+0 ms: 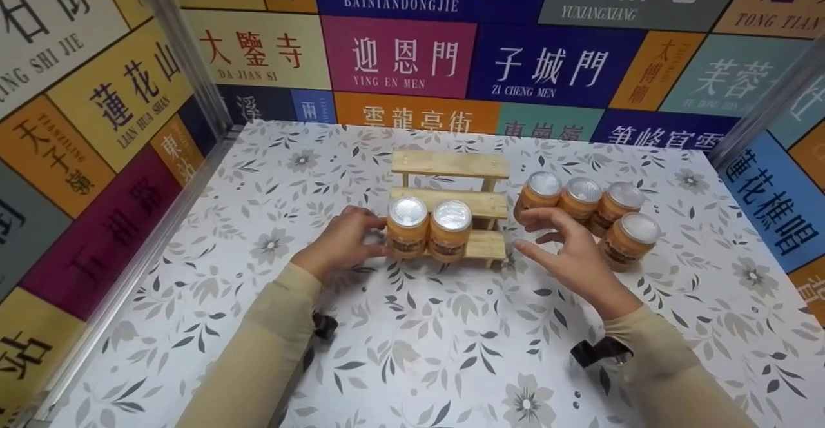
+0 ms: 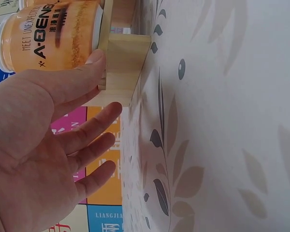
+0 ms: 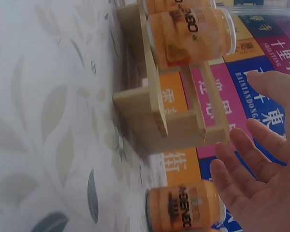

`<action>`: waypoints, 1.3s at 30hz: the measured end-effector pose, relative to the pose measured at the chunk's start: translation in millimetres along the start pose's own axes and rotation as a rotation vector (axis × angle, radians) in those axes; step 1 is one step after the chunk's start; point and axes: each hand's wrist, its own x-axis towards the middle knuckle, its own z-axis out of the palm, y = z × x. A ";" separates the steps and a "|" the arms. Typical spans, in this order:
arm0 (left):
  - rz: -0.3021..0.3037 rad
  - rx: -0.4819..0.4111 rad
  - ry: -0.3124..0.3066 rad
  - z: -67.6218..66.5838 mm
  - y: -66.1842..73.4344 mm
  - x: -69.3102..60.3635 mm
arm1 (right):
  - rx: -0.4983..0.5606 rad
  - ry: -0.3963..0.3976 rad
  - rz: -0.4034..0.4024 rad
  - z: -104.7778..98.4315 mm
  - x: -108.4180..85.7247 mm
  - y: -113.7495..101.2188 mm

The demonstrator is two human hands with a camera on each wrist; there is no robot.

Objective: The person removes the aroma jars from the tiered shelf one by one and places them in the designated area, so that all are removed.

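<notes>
A three-step wooden rack (image 1: 451, 165) stands on the table, its steps rising toward the back. Two orange cans with silvery lids, a left can (image 1: 408, 229) and a right can (image 1: 450, 231), stand side by side upright on its lowest step. My left hand (image 1: 341, 241) is at the left can, fingers spread; in the left wrist view its thumb (image 2: 82, 75) lies by the can's base and the step's edge, contact unclear. My right hand (image 1: 573, 257) hovers right of the rack, fingers loosely bent, holding nothing. In the right wrist view, the right can (image 3: 191, 36) is apart from it.
Several more orange cans (image 1: 583, 197) stand grouped right of the rack, the nearest one (image 1: 630, 240) beside my right hand. A floral cloth (image 1: 412, 363) covers the table. Panels with street-name lettering (image 1: 399, 57) rise behind and at both sides.
</notes>
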 end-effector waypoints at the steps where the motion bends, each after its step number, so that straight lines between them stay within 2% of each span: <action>1: -0.002 0.002 -0.001 0.0 -0.1 0.3 | 0.007 -0.013 -0.002 2.2 1.8 0.1; 6: -0.009 0.014 -0.013 -0.3 -1.3 2.0 | 0.059 -0.053 0.000 16.2 10.8 -4.3; 13: 0.001 0.016 0.000 -3.0 -0.9 5.1 | 0.145 -0.081 0.023 38.2 27.9 -12.7; 21: -0.021 0.002 -0.005 -3.9 -1.4 1.9 | 0.174 -0.093 0.020 58.0 33.4 -18.4; 32: -0.030 -0.010 -0.016 -4.8 -1.3 1.3 | 0.139 -0.085 0.013 69.1 40.2 -33.9; 39: -0.026 -0.010 -0.020 -0.4 -2.1 2.0 | 0.193 -0.079 -0.002 74.3 42.8 -36.0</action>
